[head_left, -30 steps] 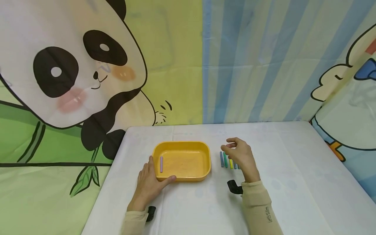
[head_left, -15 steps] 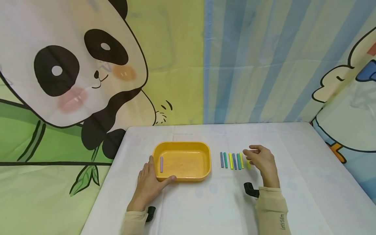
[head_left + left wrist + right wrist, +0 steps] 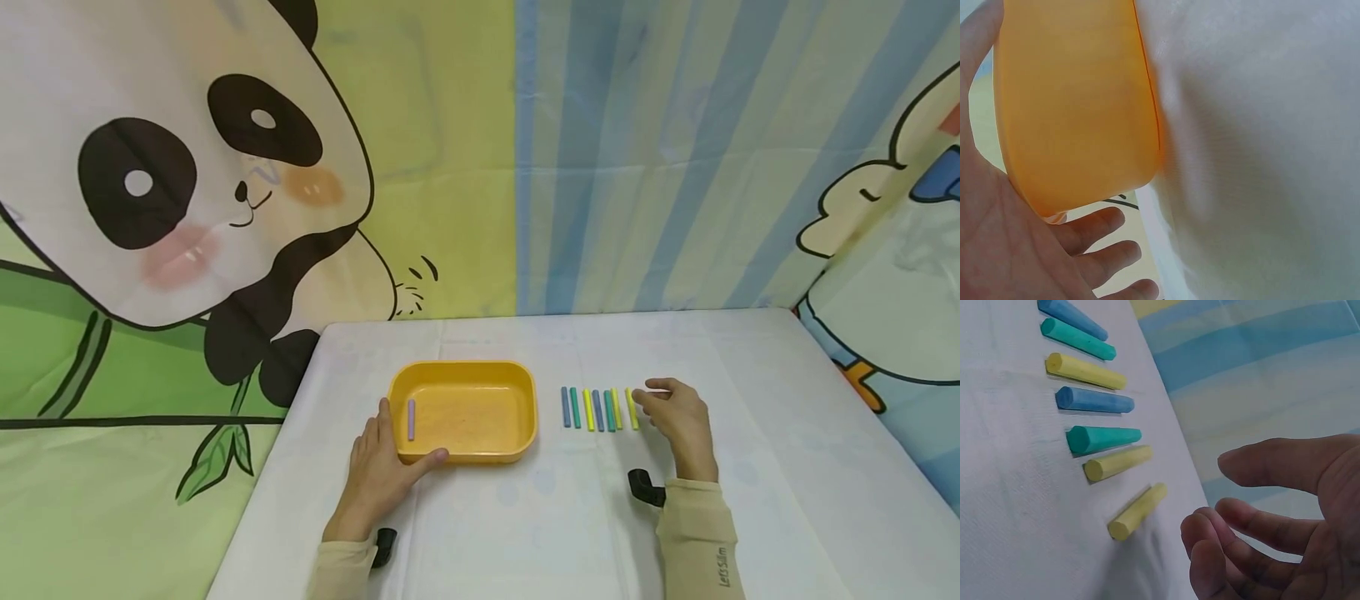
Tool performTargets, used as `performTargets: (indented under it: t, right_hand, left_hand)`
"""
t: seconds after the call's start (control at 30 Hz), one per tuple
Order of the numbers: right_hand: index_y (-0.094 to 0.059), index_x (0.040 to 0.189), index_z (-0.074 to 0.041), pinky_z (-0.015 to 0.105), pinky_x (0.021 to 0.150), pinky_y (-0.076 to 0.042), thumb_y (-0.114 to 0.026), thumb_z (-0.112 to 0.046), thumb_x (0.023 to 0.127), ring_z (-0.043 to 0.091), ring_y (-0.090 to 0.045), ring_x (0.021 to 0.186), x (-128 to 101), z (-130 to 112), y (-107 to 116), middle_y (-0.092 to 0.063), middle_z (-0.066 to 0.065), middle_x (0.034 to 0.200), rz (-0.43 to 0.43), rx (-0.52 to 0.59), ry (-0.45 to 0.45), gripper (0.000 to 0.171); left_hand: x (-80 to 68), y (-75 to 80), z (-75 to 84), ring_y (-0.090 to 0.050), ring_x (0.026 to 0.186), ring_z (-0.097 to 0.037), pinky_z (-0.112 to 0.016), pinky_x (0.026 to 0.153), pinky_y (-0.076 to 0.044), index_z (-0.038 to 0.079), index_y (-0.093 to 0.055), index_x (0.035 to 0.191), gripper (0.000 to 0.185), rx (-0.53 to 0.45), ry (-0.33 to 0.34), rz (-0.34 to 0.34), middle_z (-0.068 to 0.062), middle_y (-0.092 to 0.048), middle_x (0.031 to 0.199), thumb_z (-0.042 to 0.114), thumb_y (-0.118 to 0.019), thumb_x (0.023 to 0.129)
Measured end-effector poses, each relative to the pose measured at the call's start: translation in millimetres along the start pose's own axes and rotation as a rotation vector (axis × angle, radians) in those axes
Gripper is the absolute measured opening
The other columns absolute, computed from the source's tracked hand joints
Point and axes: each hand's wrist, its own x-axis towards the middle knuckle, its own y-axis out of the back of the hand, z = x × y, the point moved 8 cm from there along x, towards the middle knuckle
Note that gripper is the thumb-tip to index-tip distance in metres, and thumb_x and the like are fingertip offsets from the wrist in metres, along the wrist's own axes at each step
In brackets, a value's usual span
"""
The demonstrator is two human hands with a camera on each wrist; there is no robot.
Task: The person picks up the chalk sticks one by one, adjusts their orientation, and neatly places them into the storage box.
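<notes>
My left hand [image 3: 377, 471] rests against the near left corner of an orange plastic tray [image 3: 480, 457], its thumb along the front wall and its fingers along the left side. One purple chalk stick [image 3: 411, 420] lies inside the tray near the left end. To the tray's right, several blue, green and yellow chalk sticks form a row. At the row's right end is a yellow chalk stick [image 3: 632, 409], standing slightly apart from the others in the right wrist view. Just right of it hovers my right hand [image 3: 678, 425], thumb and fingers apart with nothing between them.
Both hands work over a white-covered table [image 3: 510, 533]. A panda-print cloth [image 3: 442, 167] hangs behind its far edge. Black wrist mounts [image 3: 647, 487] stick out from both sleeves. A blue chalk stick [image 3: 566, 407] marks the row's left end.
My right hand has moved right, from above the left part of the chalk row to beside the last yellow stick, uncovering the row. The left hand and tray have stayed put.
</notes>
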Motion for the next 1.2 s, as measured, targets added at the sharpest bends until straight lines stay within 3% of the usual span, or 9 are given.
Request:
performTargets:
  t: [0.17,0.47,1.2]
  right_hand:
    - [-0.056,0.14,-0.001,0.041,0.078,-0.054,-0.065,-0.031,0.097,0.034,-0.065,0.102,5,2,-7,-0.063,0.024,0.128,-0.005,-0.046,0.013,0.053]
    - [-0.058,0.137,0.001,0.052,0.093,-0.049,-0.064,-0.028,0.095,0.042,-0.057,0.116,10,4,-13,-0.06,0.028,0.132,0.015,-0.099,0.02,0.052]
    - [-0.066,0.125,0.004,0.043,0.074,-0.053,-0.066,-0.012,0.087,0.035,-0.062,0.096,16,2,-17,-0.068,0.023,0.115,0.048,-0.141,0.057,0.041]
  left_hand:
    - [0.3,0.9,0.2,-0.033,0.137,-0.038,-0.052,0.117,-0.019,0.005,0.002,0.162,0.144,-0.007,0.006,0.01,-0.024,-0.03,0.153,0.089,-0.065,0.067]
    - [-0.1,-0.9,-1.9,-0.032,0.138,-0.038,-0.052,0.118,-0.018,0.006,0.003,0.162,0.144,-0.013,0.023,0.002,-0.024,-0.029,0.155,0.089,-0.066,0.067]
    - [1.3,-0.4,-2.3,-0.037,0.135,-0.037,-0.05,0.116,-0.021,0.007,0.003,0.163,0.144,-0.013,0.009,0.017,-0.023,-0.036,0.15,0.089,-0.065,0.066]
